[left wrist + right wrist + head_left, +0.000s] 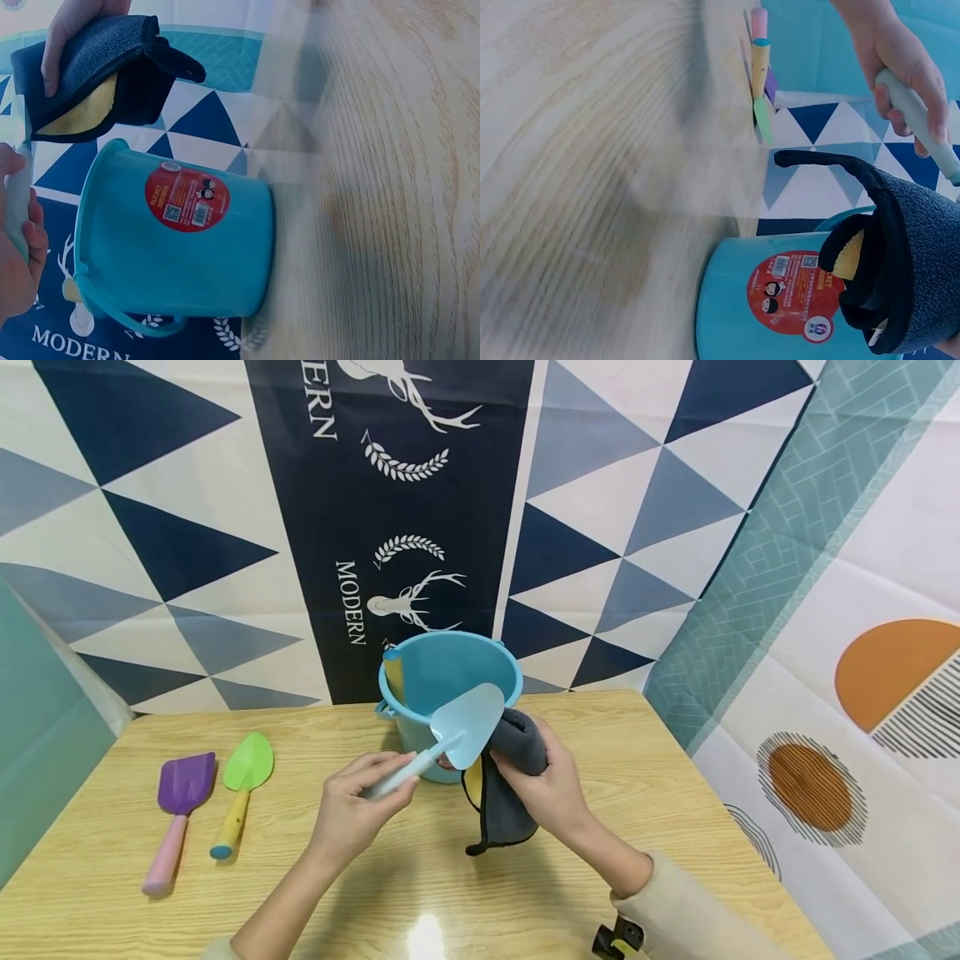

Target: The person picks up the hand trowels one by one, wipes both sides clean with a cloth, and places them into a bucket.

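Note:
My left hand (pixel 358 806) grips the pale handle of a light-blue toy trowel (pixel 468 718), its blade tilted up in front of the bucket. In my right hand (pixel 551 785) is a bunched dark-grey cloth (pixel 510 802) with a yellow underside, held against the right side of the blade. Behind both hands stands a blue bucket (pixel 412 735), upright; a yellow handle with a blue end (pixel 393 672) leans inside it. The left wrist view shows the cloth (pixel 97 75) above the bucket (pixel 135 262), which bears a red label. In the right wrist view the cloth (pixel 937 262) hides part of the bucket.
On the left of the wooden table (pixel 285 910) lie a purple toy shovel (pixel 186 783) with a pink handle and a green toy trowel (pixel 249 764) with a yellow handle. A patterned wall covering (pixel 405 510) rises behind the table. A black device (pixel 618 937) sits by the right sleeve.

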Tool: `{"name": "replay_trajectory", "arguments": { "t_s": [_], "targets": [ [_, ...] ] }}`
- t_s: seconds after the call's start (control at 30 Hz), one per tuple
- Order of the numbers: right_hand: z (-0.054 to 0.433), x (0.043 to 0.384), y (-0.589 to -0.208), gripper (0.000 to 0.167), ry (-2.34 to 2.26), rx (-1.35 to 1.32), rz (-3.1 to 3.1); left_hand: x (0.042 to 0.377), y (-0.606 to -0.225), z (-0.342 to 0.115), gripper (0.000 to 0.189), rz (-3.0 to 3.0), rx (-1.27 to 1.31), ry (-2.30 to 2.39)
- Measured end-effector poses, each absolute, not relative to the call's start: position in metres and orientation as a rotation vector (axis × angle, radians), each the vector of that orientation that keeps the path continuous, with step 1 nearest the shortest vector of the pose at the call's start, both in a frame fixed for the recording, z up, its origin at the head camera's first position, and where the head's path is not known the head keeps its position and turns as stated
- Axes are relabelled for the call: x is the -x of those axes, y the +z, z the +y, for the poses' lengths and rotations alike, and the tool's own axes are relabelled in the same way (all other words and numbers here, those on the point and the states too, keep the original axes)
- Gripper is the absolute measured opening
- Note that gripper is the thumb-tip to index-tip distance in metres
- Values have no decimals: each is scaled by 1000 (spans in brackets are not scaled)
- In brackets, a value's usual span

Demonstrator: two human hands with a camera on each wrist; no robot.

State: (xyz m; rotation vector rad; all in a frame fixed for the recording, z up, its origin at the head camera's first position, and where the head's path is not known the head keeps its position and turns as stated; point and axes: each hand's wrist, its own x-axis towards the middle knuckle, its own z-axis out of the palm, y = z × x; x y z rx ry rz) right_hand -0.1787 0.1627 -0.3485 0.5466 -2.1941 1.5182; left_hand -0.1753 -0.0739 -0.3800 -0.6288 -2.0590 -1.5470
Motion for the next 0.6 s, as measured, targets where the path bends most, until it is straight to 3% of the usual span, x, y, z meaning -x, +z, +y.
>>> {"name": "replay_trajectory", "arguments": {
  "t_s": [0.6],
  "targets": [
    [158,176,-365,44,1279,-739,-2325,175,-375,-70,28,-2026,603,-1553]
  ]
}}
